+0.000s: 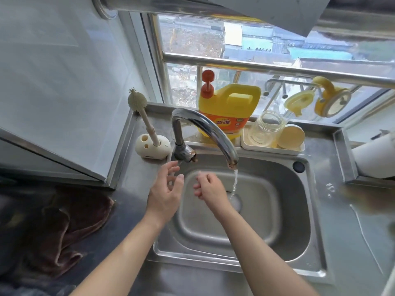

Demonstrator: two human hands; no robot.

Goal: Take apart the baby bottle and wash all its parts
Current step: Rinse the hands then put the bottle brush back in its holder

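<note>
The clear bottle body [266, 130] lies on its side in a white tray [250, 146] behind the sink, beside a pale yellow cap [291, 136]. Yellow bottle parts, a lid [298, 103] and a handled collar [331, 99], hang on a rack at the window. My left hand [167, 189] hovers over the sink's left rim near the faucet base, fingers loosely spread and empty. Over the basin my right hand [210, 189] also holds nothing, its fingers loosely curled just left of the water stream [234, 184]. Water runs from the faucet [205, 129].
A steel sink [277, 221] fills the middle. A yellow detergent jug [228, 107] with a red pump stands behind the faucet. A bottle brush [142, 112] stands in a white holder at back left. A dark brown cloth [55, 227] lies on the left counter.
</note>
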